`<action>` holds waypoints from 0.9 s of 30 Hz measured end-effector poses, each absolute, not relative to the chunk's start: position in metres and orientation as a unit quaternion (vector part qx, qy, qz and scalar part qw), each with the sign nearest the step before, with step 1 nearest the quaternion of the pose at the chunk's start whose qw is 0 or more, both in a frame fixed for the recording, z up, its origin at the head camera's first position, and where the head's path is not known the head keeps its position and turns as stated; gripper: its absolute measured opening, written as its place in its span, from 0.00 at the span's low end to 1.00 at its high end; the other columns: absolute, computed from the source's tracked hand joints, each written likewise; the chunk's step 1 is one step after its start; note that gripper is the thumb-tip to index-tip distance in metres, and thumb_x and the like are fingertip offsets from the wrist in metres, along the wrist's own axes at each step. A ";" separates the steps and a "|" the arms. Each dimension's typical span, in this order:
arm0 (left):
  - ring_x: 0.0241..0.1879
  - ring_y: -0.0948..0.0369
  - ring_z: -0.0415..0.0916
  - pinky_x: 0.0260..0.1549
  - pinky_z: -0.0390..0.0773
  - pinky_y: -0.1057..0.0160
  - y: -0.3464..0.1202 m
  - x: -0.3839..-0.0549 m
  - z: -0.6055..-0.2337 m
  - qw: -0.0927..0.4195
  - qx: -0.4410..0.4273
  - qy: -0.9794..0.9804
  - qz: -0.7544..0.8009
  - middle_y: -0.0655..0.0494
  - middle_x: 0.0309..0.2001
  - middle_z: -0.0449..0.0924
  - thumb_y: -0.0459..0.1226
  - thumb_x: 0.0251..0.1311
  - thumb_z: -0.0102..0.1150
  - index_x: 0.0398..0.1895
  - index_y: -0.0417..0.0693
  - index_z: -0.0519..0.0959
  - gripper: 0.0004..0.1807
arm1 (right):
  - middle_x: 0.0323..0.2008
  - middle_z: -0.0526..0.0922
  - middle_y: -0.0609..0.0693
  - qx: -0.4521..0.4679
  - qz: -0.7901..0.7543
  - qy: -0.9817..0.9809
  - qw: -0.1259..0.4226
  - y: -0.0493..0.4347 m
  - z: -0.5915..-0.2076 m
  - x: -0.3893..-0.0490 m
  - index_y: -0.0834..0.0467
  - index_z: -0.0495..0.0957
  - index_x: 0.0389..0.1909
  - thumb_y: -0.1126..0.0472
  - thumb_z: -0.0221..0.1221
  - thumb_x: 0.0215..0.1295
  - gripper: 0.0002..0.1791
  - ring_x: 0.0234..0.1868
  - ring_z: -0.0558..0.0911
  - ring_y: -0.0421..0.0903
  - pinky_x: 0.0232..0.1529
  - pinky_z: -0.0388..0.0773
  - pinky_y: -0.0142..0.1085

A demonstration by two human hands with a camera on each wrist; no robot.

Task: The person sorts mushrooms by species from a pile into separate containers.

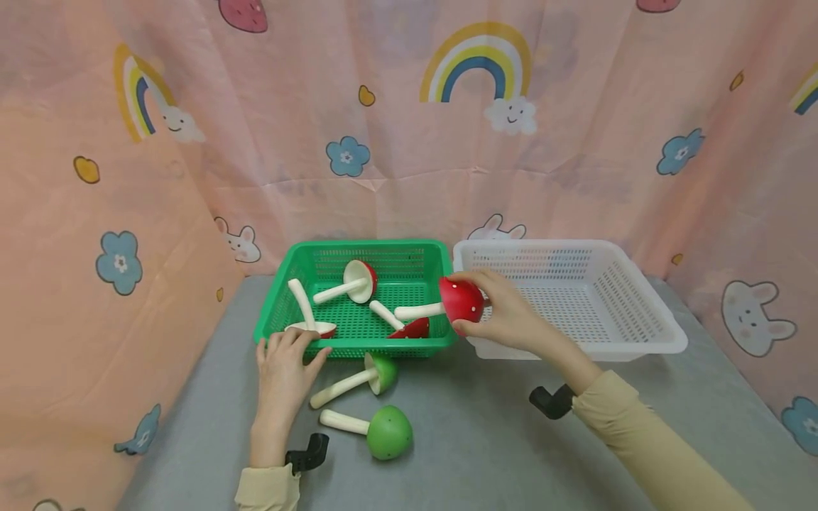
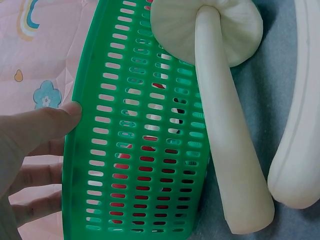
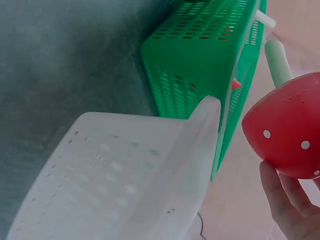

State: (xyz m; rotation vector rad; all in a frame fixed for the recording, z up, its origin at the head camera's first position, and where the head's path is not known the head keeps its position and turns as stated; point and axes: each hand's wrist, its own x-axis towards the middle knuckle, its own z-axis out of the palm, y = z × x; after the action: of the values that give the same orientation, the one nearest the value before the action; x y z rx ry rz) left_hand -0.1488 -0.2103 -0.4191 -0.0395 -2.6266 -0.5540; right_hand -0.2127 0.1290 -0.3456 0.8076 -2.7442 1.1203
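Note:
My right hand (image 1: pixel 508 312) holds a red toy mushroom (image 1: pixel 463 300) by its white-spotted cap, over the edge where the two baskets meet. The mushroom's white stem points left; in the right wrist view the fingers press on the red cap (image 3: pixel 290 127). At the green basket (image 1: pixel 377 350) my left hand (image 1: pixel 282 380) grips the front rim, thumb outside and fingers over the edge. Inside that basket lie several red-capped mushrooms, one of them (image 1: pixel 361 282) near the back. Two green-capped mushrooms, one nearer the basket (image 1: pixel 382 374) and one closer to me (image 1: pixel 389 433), lie on the table.
A white basket (image 1: pixel 639 347) stands right of the green one, their sides close together. Grey cloth (image 1: pixel 486 440) covers the table. Behind hangs a pink printed curtain (image 1: pixel 409 206). Black wrist-camera mounts (image 1: pixel 551 402) stick out beside both wrists.

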 end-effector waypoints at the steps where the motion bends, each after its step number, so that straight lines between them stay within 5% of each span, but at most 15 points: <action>1: 0.53 0.45 0.70 0.64 0.53 0.30 -0.211 -0.149 -0.419 0.227 -0.014 -0.953 -0.200 0.49 0.45 0.80 0.43 0.53 0.70 0.44 0.47 0.83 0.16 | 0.58 0.72 0.52 0.271 0.358 -0.893 0.035 0.125 -0.345 -0.217 0.49 0.69 0.62 0.58 0.75 0.41 0.43 0.56 0.73 0.51 0.41 0.85 0.43; 27: 0.52 0.47 0.70 0.65 0.52 0.30 -0.210 -0.148 -0.417 0.227 -0.012 -0.952 -0.206 0.50 0.44 0.80 0.44 0.53 0.70 0.44 0.48 0.83 0.16 | 0.59 0.71 0.52 0.350 0.217 -0.910 -0.055 0.060 -0.355 -0.271 0.50 0.71 0.61 0.58 0.70 0.49 0.35 0.60 0.69 0.53 0.47 0.83 0.43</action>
State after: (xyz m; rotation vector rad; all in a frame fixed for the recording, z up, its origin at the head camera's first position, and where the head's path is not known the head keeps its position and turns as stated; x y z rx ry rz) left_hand -0.1484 -0.2098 -0.4167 -0.0338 -2.6224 -0.5668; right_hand -0.2711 0.0602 -0.3549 1.1407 -2.9613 0.7055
